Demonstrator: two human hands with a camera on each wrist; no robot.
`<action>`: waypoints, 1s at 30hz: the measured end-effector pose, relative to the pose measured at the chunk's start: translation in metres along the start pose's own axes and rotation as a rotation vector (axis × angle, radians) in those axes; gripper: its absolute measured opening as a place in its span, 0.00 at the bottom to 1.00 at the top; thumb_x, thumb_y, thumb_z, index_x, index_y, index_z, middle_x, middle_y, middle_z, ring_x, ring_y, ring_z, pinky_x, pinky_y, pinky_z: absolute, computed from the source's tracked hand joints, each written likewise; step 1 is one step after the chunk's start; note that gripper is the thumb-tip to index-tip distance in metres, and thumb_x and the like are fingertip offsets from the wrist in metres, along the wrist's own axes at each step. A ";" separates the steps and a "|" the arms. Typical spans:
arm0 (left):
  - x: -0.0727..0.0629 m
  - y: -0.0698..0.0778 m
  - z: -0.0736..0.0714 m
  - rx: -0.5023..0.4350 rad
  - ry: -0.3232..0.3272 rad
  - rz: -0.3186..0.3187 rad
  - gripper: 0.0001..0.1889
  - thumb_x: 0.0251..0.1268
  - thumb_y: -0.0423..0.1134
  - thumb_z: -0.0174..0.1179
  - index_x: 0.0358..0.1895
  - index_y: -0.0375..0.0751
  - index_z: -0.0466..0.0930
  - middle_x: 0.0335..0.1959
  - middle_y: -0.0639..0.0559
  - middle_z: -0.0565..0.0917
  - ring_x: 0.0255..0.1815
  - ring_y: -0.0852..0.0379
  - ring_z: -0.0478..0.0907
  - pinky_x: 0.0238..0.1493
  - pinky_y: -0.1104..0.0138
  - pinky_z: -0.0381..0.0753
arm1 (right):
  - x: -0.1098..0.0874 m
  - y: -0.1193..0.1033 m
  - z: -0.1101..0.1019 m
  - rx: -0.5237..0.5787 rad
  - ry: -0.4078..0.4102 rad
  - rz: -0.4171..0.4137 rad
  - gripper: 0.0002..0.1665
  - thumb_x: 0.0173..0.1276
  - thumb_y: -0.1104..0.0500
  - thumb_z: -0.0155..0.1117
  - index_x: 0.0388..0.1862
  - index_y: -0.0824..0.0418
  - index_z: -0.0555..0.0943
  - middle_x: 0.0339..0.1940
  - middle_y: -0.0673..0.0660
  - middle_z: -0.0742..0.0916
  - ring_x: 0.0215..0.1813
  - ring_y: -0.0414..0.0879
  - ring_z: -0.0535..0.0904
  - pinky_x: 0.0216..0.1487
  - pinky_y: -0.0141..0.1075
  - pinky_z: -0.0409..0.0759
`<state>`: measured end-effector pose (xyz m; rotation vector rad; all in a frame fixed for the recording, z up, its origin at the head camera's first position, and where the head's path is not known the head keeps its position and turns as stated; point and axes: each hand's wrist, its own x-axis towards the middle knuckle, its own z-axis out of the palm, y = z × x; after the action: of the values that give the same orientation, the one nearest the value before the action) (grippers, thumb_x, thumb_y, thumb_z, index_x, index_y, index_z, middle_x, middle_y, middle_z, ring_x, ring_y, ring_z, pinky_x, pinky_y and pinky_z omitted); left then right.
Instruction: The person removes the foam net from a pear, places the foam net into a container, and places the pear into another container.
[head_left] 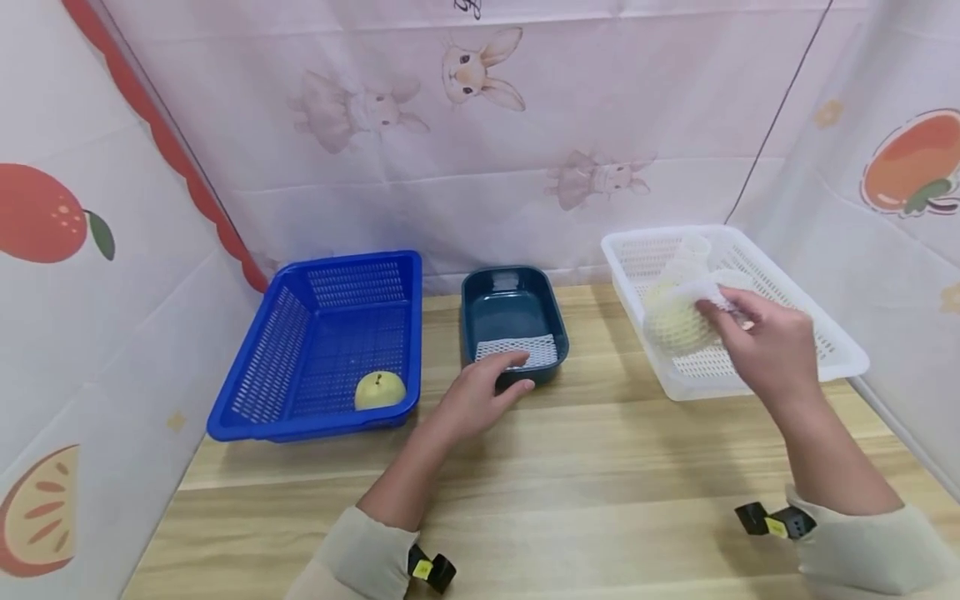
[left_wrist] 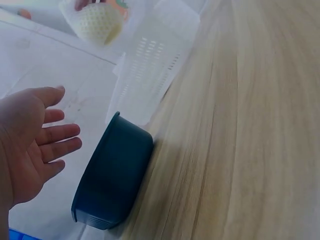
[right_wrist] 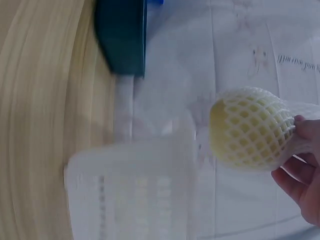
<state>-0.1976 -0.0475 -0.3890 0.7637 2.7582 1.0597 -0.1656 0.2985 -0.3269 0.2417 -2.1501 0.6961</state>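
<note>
My right hand (head_left: pixel 776 342) pinches the gathered end of a white foam net, and a yellow-green pear (right_wrist: pixel 250 130) hangs inside it over the white basket (head_left: pixel 828 354). In the right wrist view the bare end of the pear shows at the net's mouth. My left hand (head_left: pixel 480 396) hovers at the front rim of a dark green dish (head_left: pixel 510 312), its fingers relaxed and holding nothing. Inside that dish lies a flattened foam net (head_left: pixel 536 350). Another pear (head_left: pixel 380 390), without a net, sits in the front right corner of the blue basket (head_left: pixel 315 429).
More netted fruit and foam nets (head_left: pixel 693 250) lie in the white basket, partly hidden by the held pear. Printed cloth walls (head_left: pixel 480 208) close off the back and both sides of the wooden table (head_left: pixel 585 492). The dish stands between the two baskets.
</note>
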 end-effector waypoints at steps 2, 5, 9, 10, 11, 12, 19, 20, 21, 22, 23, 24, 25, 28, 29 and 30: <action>-0.003 0.000 0.000 -0.029 0.005 -0.005 0.27 0.71 0.61 0.52 0.70 0.58 0.69 0.68 0.59 0.74 0.72 0.58 0.67 0.71 0.55 0.67 | -0.004 -0.010 0.008 0.049 -0.033 -0.036 0.15 0.52 0.66 0.77 0.40 0.67 0.88 0.33 0.66 0.89 0.34 0.07 0.66 0.31 0.09 0.67; -0.008 -0.001 0.000 -0.054 0.031 0.002 0.27 0.70 0.61 0.52 0.69 0.59 0.70 0.67 0.59 0.75 0.72 0.58 0.67 0.71 0.55 0.67 | -0.013 -0.023 0.025 0.117 -0.116 -0.082 0.14 0.50 0.68 0.77 0.38 0.67 0.88 0.31 0.63 0.90 0.30 0.15 0.73 0.30 0.13 0.72; -0.013 -0.002 -0.001 -0.072 0.062 0.021 0.27 0.70 0.62 0.53 0.67 0.57 0.72 0.66 0.60 0.77 0.70 0.60 0.68 0.70 0.56 0.68 | -0.026 -0.037 0.049 0.173 -0.261 -0.101 0.12 0.52 0.66 0.77 0.37 0.64 0.88 0.32 0.57 0.91 0.27 0.33 0.81 0.28 0.20 0.77; -0.014 -0.002 -0.001 -0.078 0.068 0.027 0.27 0.69 0.62 0.54 0.67 0.57 0.73 0.65 0.60 0.77 0.70 0.60 0.69 0.70 0.57 0.68 | -0.028 -0.041 0.055 0.182 -0.297 -0.100 0.11 0.53 0.65 0.77 0.38 0.63 0.89 0.33 0.57 0.91 0.28 0.36 0.83 0.29 0.23 0.78; -0.014 -0.003 -0.001 -0.086 0.075 0.030 0.27 0.69 0.61 0.54 0.67 0.56 0.73 0.65 0.60 0.77 0.69 0.60 0.69 0.70 0.57 0.69 | -0.030 -0.044 0.060 0.196 -0.336 -0.094 0.11 0.55 0.64 0.76 0.38 0.62 0.89 0.34 0.56 0.91 0.30 0.39 0.85 0.30 0.25 0.80; -0.015 -0.003 0.000 -0.093 0.083 0.033 0.26 0.69 0.61 0.55 0.66 0.56 0.74 0.64 0.60 0.78 0.69 0.61 0.70 0.70 0.58 0.69 | -0.031 -0.048 0.065 0.207 -0.373 -0.087 0.11 0.56 0.62 0.76 0.39 0.62 0.89 0.35 0.56 0.91 0.32 0.42 0.86 0.32 0.29 0.82; -0.016 -0.009 0.001 -0.167 0.109 0.059 0.25 0.66 0.55 0.62 0.63 0.51 0.76 0.60 0.58 0.81 0.64 0.62 0.74 0.67 0.61 0.72 | -0.038 -0.071 0.098 0.290 -0.603 -0.050 0.13 0.63 0.55 0.71 0.44 0.60 0.88 0.41 0.54 0.91 0.41 0.46 0.87 0.41 0.43 0.86; -0.015 -0.009 0.001 -0.171 0.106 0.063 0.26 0.66 0.55 0.62 0.63 0.50 0.77 0.60 0.58 0.81 0.64 0.62 0.75 0.67 0.61 0.72 | -0.039 -0.074 0.102 0.299 -0.626 -0.042 0.13 0.64 0.55 0.71 0.44 0.59 0.88 0.41 0.54 0.91 0.41 0.45 0.87 0.41 0.42 0.85; -0.015 -0.010 0.001 -0.175 0.103 0.065 0.25 0.66 0.55 0.62 0.63 0.50 0.77 0.59 0.58 0.81 0.63 0.62 0.75 0.66 0.61 0.74 | -0.040 -0.076 0.106 0.308 -0.648 -0.037 0.13 0.64 0.54 0.71 0.45 0.58 0.88 0.41 0.53 0.91 0.42 0.44 0.87 0.41 0.41 0.85; -0.015 -0.011 0.001 -0.177 0.100 0.065 0.24 0.66 0.54 0.63 0.62 0.50 0.78 0.58 0.58 0.82 0.62 0.62 0.76 0.64 0.62 0.75 | -0.041 -0.078 0.110 0.319 -0.669 -0.029 0.13 0.64 0.54 0.70 0.45 0.58 0.88 0.41 0.52 0.91 0.41 0.43 0.86 0.41 0.40 0.85; -0.015 -0.011 0.000 -0.177 0.098 0.065 0.23 0.66 0.53 0.63 0.61 0.50 0.79 0.57 0.58 0.82 0.60 0.63 0.77 0.63 0.62 0.76 | -0.042 -0.079 0.113 0.327 -0.689 -0.021 0.12 0.65 0.53 0.70 0.45 0.57 0.88 0.41 0.52 0.90 0.41 0.42 0.86 0.41 0.39 0.84; -0.015 -0.011 -0.001 -0.181 0.097 0.067 0.22 0.66 0.52 0.63 0.59 0.49 0.80 0.56 0.58 0.83 0.59 0.62 0.77 0.62 0.62 0.77 | -0.042 -0.080 0.117 0.336 -0.709 -0.012 0.12 0.65 0.53 0.70 0.45 0.56 0.88 0.41 0.51 0.90 0.40 0.41 0.86 0.40 0.38 0.84; -0.015 -0.011 -0.002 -0.180 0.096 0.069 0.20 0.66 0.50 0.64 0.58 0.49 0.81 0.55 0.58 0.83 0.58 0.62 0.78 0.61 0.61 0.78 | -0.043 -0.081 0.120 0.341 -0.729 -0.002 0.12 0.65 0.53 0.70 0.45 0.55 0.88 0.41 0.50 0.90 0.40 0.40 0.85 0.41 0.37 0.83; -0.016 -0.012 -0.004 -0.169 0.092 0.072 0.15 0.65 0.47 0.66 0.52 0.48 0.84 0.50 0.57 0.84 0.54 0.59 0.80 0.59 0.59 0.79 | -0.045 -0.082 0.128 0.361 -0.781 0.015 0.11 0.65 0.52 0.70 0.43 0.54 0.89 0.40 0.48 0.90 0.40 0.38 0.84 0.40 0.34 0.83; -0.016 -0.013 -0.005 -0.166 0.090 0.075 0.14 0.65 0.46 0.66 0.50 0.48 0.85 0.49 0.56 0.85 0.53 0.58 0.80 0.58 0.59 0.80 | -0.046 -0.083 0.130 0.365 -0.794 0.019 0.10 0.65 0.52 0.70 0.43 0.53 0.89 0.40 0.47 0.90 0.40 0.38 0.84 0.40 0.34 0.82; -0.016 -0.013 -0.006 -0.163 0.087 0.073 0.13 0.64 0.46 0.66 0.49 0.48 0.85 0.48 0.56 0.85 0.53 0.57 0.80 0.58 0.58 0.80 | -0.046 -0.083 0.131 0.367 -0.805 0.024 0.10 0.65 0.52 0.70 0.43 0.53 0.89 0.40 0.47 0.90 0.39 0.38 0.84 0.40 0.33 0.82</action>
<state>-0.1904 -0.0673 -0.3946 0.8196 2.6885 1.3441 -0.1909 0.1535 -0.3943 0.8045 -2.7544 1.1461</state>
